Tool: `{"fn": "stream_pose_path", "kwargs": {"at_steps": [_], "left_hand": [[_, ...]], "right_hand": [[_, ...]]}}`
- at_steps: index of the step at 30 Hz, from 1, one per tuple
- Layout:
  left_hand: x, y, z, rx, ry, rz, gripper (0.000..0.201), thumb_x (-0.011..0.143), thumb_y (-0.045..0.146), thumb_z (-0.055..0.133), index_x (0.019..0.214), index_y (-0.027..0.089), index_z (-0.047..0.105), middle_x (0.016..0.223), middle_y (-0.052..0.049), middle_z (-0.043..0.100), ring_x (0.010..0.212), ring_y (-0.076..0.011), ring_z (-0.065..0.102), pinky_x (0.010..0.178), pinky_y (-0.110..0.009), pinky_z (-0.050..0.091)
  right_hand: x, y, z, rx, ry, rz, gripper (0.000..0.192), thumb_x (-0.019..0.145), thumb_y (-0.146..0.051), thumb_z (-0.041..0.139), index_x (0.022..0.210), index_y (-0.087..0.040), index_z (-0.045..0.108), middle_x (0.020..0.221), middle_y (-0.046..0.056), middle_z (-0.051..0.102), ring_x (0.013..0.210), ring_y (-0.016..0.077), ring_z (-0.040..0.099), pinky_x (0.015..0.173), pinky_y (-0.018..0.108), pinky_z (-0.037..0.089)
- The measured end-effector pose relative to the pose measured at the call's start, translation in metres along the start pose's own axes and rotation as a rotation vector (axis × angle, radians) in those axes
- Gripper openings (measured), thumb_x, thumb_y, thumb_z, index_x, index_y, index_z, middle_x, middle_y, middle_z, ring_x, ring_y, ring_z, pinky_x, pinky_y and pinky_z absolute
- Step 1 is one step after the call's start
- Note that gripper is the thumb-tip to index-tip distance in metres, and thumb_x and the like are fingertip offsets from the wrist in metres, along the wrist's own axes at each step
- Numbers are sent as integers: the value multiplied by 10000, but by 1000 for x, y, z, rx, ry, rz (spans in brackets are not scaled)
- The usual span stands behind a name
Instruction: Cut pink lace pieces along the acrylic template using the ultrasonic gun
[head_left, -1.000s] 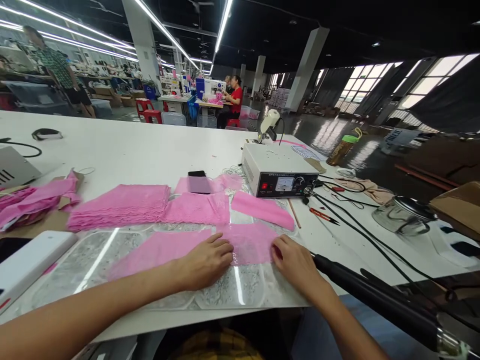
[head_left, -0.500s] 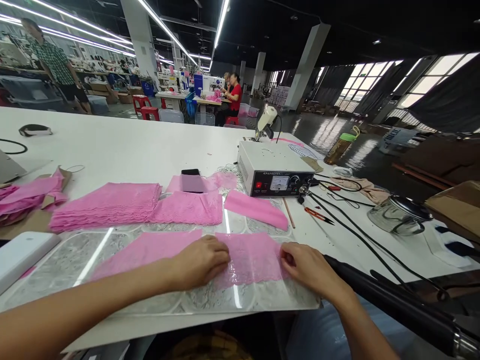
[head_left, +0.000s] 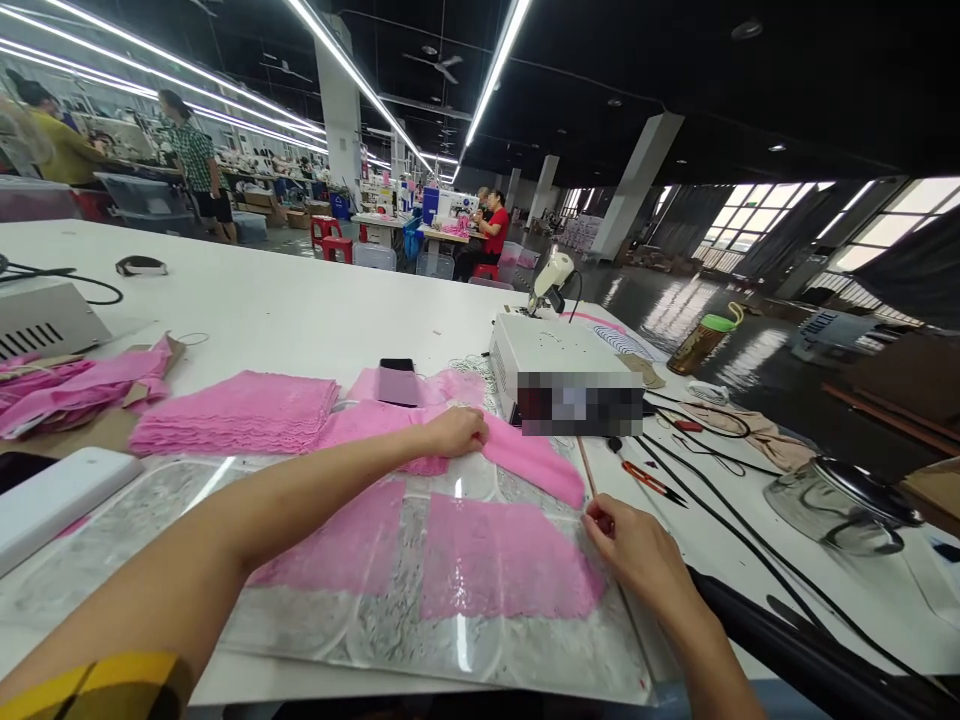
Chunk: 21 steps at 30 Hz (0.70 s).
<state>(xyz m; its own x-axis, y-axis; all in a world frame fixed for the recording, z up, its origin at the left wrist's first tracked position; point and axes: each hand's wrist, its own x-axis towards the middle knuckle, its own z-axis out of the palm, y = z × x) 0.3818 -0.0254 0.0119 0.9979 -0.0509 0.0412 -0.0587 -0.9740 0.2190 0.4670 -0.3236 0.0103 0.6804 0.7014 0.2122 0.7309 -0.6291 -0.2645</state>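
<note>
My left hand [head_left: 459, 430] pinches the left end of a folded pink fabric strip [head_left: 534, 466]. Close to the strip's right end is my right hand [head_left: 637, 548], its thumb and forefinger curled together; whether cloth is between them is unclear. Two pink lace pieces lie flat on a glossy grey-patterned mat [head_left: 420, 640]: a right piece [head_left: 502, 560] below the strip and a left piece [head_left: 341, 550] partly under my left forearm. Behind that arm sit a stack of pink lace pieces [head_left: 240, 410] and a phone [head_left: 397, 381] on pink cloth.
A white machine box [head_left: 570, 345] stands behind the strip. Orange-handled snips [head_left: 652, 482], black cables [head_left: 720, 520], a glass jar [head_left: 832, 505] and a bottle [head_left: 703, 340] are at right. A white device [head_left: 71, 500] lies at left. Co-workers are in the background.
My left hand has left the flat lace and reached forward to the folded strip. My right hand has come off the right lace piece and moved near the strip's right end. The view has shifted.
</note>
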Motion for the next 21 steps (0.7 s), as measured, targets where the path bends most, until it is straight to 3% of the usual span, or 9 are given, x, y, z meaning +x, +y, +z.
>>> {"fn": "stream_pose_path", "kwargs": {"at_steps": [6, 16, 21], "left_hand": [[3, -7, 1, -69, -60, 8, 302, 957, 344, 578, 1194, 157, 583, 1188, -89, 606, 1009, -205, 624, 865, -410, 547], [15, -16, -3, -239, -168, -14, 328, 947, 360, 590, 1197, 148, 584, 1193, -81, 603, 1018, -226, 623, 856, -410, 551], [21, -18, -6, -329, -189, -68, 332, 941, 360, 598, 1195, 146, 588, 1200, -79, 602, 1021, -231, 622, 853, -407, 551]], "right_hand": [[16, 0, 8, 99, 33, -79, 191, 838, -288, 498, 719, -236, 638, 676, 5, 662, 589, 170, 591, 551, 273, 384], [36, -36, 41, 119, 93, -234, 181, 853, -261, 541, 955, -211, 682, 1008, 64, 691, 944, 211, 635, 808, 325, 484], [42, -34, 48, 112, 143, -263, 209, 871, -310, 537, 974, -187, 671, 1007, 87, 688, 931, 228, 628, 842, 367, 489]]}}
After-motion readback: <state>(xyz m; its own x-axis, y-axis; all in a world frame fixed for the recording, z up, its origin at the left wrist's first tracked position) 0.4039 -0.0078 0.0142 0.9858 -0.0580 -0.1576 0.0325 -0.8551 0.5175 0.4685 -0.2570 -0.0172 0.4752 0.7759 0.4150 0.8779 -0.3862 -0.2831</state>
